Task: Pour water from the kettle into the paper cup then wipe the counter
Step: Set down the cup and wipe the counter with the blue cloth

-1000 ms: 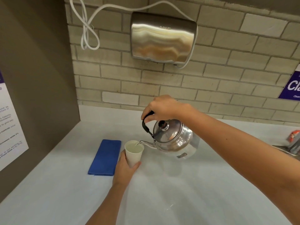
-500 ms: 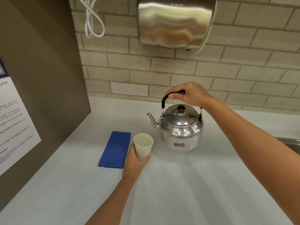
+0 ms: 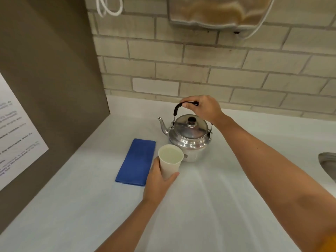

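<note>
Centre frame: steel kettle (image 3: 189, 137) upright on white counter (image 3: 218, 206), right hand (image 3: 203, 108) on handle; left hand (image 3: 158, 180) grips paper cup (image 3: 170, 160); blue cloth (image 3: 136, 161) left.

hand dryer (image 3: 218, 13): top cut off by upper edge, only lower part shows.
white cord (image 3: 109, 8): loop cut by top edge.
wall notice (image 3: 16, 135): left part out of frame, text too blurred to read.
sink (image 3: 327, 162): just a corner at right edge.
kettle (image 3: 189, 137): lower front hidden behind paper cup (image 3: 170, 161); handle mid-part covered by right hand (image 3: 205, 109).
cup base: hidden by left hand (image 3: 157, 180), can't tell if it's on the counter (image 3: 209, 206).
blue cloth (image 3: 136, 161): near right corner behind left hand.
</note>
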